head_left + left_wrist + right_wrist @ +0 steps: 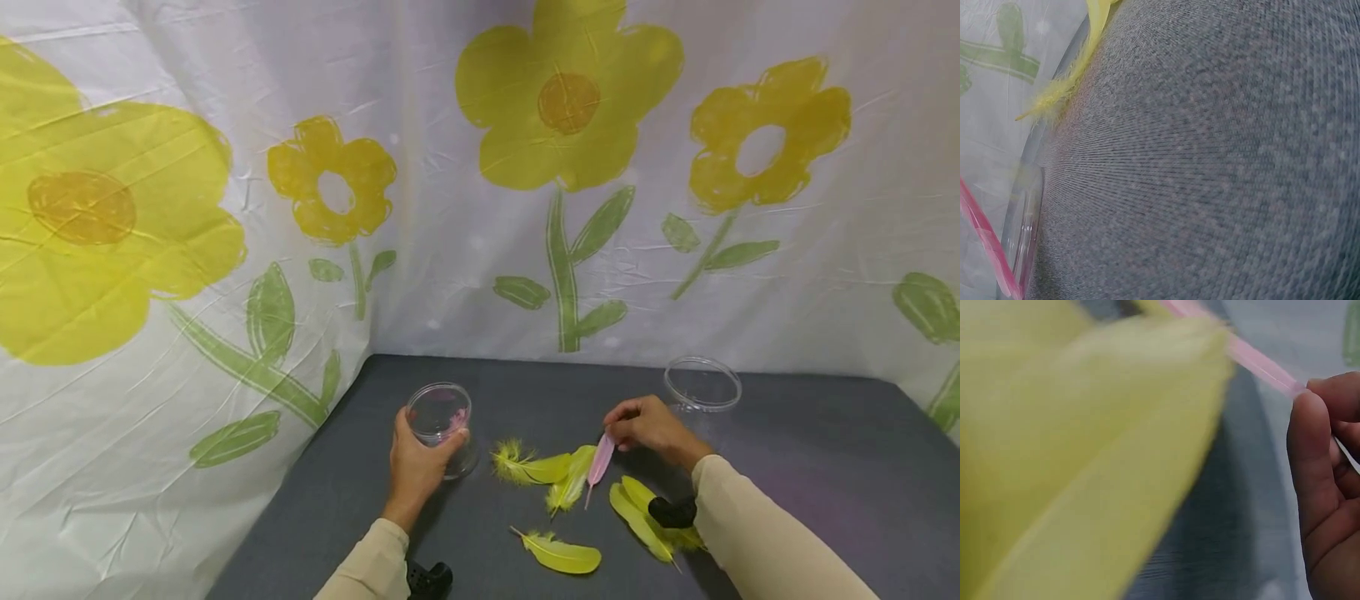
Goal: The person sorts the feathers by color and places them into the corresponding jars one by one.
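Pinching a pink feather point(602, 460) by its upper end, a person's right hand point(648, 429) hangs over a dark grey table point(480, 542) in the head view. The left hand point(420, 467) grips a clear plastic cup point(435, 407) by the side, thumb and fingers spread round it. From the feather, the cup lies to the left, with yellow feathers point(546, 469) partly between them; the right hand is the nearer (the left touches only the cup). The feather's long axis runs steeply down and slightly left, bare quill lowest. Something pink point(457, 419) shows at the cup, and a clear round container point(702, 387) stands beyond the right hand.

Seen from the left wrist, a pink strip point(988, 240) slants beside a clear rim point(1025, 231), whether inside or behind it being impossible to tell. The left hand is out of frame there.

At the right wrist, thumb and forefinger meet on the feather's end. Pale pink, slim and smooth, it passes behind a blurred yellow feather point(1104, 462) in the foreground.
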Tool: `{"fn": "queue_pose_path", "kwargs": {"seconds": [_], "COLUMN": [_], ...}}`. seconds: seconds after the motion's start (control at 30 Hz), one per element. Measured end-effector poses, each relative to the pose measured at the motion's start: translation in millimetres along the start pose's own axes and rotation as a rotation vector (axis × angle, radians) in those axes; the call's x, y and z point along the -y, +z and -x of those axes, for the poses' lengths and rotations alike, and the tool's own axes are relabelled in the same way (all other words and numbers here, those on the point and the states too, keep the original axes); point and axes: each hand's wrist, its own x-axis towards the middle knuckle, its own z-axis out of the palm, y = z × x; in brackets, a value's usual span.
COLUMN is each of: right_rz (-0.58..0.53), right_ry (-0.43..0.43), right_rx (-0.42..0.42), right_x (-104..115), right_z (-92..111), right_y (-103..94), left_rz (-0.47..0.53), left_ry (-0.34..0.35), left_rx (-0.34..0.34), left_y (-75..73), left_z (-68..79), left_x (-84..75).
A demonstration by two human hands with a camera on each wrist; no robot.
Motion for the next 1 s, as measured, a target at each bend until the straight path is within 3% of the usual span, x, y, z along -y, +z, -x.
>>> {"fn": "queue_pose_path", "kwargs": {"seconds": [0.27, 0.5, 0.77, 1.0], "right_rz": [-0.051, -0.166, -0.304, -0.349], "right_ry": [-0.046, -0.086, -0.170, -0.173], "right_rx": [-0.118, -0.189, -0.289, -0.329], "right_x": [43.4, 86.9, 129.7, 143.0], "right_z": [1.9, -5.3, -21.2, -38.1], "right_y": [-3.9, 8.7, 53.4, 94.8], "left_rz": [-0.003, 0.001, 0.013, 0.011], "left_ry": [0.007, 0.005, -0.002, 0.005], "left_rx": [-0.007, 0.003, 0.000, -0.004], "left_y": [0.0, -0.3, -0.7, -0.9], "left_z": [-2.4, -2.6, 0.3, 2.6], "left_x": [-1.5, -1.8, 0.5, -1.2]}}
